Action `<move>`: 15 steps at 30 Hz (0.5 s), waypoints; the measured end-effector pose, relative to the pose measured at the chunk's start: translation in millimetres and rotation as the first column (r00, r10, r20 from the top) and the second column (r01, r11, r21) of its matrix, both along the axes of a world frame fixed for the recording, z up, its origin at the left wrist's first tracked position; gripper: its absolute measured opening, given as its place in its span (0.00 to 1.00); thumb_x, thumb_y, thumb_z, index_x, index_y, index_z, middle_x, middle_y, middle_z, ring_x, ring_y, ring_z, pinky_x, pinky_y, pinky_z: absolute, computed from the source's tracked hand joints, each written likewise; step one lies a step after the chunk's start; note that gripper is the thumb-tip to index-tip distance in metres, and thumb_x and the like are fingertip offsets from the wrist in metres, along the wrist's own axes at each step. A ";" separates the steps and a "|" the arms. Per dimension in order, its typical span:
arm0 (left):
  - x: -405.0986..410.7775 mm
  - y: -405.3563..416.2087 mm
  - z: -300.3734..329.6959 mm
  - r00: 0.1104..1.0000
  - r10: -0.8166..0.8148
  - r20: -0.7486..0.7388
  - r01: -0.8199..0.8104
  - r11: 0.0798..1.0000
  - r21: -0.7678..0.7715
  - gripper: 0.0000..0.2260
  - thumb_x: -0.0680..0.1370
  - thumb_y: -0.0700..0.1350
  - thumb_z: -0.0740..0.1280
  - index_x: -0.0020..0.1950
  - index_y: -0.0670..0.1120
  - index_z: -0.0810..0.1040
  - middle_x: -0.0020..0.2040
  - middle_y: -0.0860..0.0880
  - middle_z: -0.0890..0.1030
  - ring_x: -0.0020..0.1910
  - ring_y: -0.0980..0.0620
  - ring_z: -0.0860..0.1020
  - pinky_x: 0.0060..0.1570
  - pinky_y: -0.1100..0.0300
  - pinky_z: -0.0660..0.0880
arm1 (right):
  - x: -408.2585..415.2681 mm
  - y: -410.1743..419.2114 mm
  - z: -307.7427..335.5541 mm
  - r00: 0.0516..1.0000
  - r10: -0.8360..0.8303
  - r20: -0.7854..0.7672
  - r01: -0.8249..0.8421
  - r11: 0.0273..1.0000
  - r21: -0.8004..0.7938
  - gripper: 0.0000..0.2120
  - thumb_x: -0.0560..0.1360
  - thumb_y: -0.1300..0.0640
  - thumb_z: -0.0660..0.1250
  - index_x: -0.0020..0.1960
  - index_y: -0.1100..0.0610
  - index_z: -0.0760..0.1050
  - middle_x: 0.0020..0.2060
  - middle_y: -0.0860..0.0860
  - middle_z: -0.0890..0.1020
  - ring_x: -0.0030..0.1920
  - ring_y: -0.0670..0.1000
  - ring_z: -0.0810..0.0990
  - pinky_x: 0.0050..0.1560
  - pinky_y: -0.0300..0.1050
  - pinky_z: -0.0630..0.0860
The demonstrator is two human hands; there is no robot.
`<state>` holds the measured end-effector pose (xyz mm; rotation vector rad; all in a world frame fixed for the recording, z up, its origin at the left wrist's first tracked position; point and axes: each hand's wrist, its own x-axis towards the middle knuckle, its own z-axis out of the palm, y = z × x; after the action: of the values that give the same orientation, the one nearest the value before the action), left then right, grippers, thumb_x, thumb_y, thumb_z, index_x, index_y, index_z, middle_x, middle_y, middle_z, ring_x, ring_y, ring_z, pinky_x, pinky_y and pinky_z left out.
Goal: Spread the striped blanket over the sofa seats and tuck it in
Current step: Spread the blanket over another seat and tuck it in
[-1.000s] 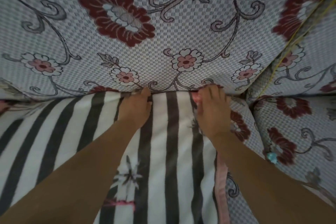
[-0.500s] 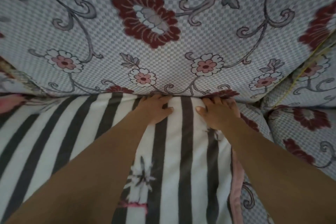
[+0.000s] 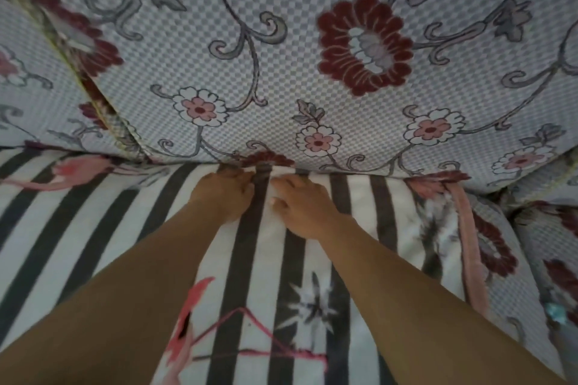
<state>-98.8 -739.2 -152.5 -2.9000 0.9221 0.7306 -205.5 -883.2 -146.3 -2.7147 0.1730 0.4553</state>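
Left hand [image 3: 223,194] and right hand [image 3: 301,208] lay side by side on the striped blanket [image 3: 93,222], fingers extended, close together, pressing its edge into the crease under the floral back cushion [image 3: 281,72]. The blanket covered the seat.

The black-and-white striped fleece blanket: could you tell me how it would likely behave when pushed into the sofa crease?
The black-and-white striped fleece blanket probably bunches rather than slides: it wrinkles by the left hand and right hand. It looks floppy, draping over the seat. Its pink edge curls, so it may creep.
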 end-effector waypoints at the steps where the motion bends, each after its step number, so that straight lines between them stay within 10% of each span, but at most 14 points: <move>1: 4.6 -4.3 -2.2 1.000 -0.006 -0.002 0.006 1.000 0.014 0.21 0.81 0.54 0.49 0.74 0.53 0.62 0.75 0.48 0.64 0.73 0.45 0.64 0.70 0.51 0.62 | 3.6 -0.9 -3.0 1.000 -0.023 -0.020 0.023 0.999 -0.027 0.23 0.80 0.45 0.51 0.73 0.50 0.58 0.73 0.53 0.63 0.71 0.58 0.63 0.68 0.58 0.60; 11: 16.5 3.9 -4.0 0.997 -0.079 0.005 0.079 0.994 -0.080 0.22 0.80 0.56 0.53 0.73 0.52 0.64 0.73 0.46 0.66 0.69 0.42 0.68 0.68 0.51 0.63 | 36.1 8.7 -22.8 0.969 -0.178 -0.173 0.152 0.977 -0.153 0.24 0.80 0.40 0.44 0.73 0.47 0.58 0.74 0.52 0.60 0.73 0.58 0.57 0.69 0.62 0.54; 15: 25.1 47.1 12.9 0.979 -0.038 0.200 0.076 0.980 -0.184 0.20 0.77 0.53 0.57 0.67 0.50 0.70 0.68 0.46 0.71 0.65 0.42 0.70 0.66 0.50 0.67 | 36.4 21.3 -8.0 0.989 -0.144 0.023 0.144 0.951 -0.275 0.22 0.79 0.46 0.52 0.71 0.52 0.62 0.67 0.57 0.70 0.67 0.60 0.68 0.66 0.56 0.62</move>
<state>-73.7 -692.0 -139.6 -3.0207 1.1013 0.3618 -169.1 -861.9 -154.3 -2.9457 0.4632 0.4110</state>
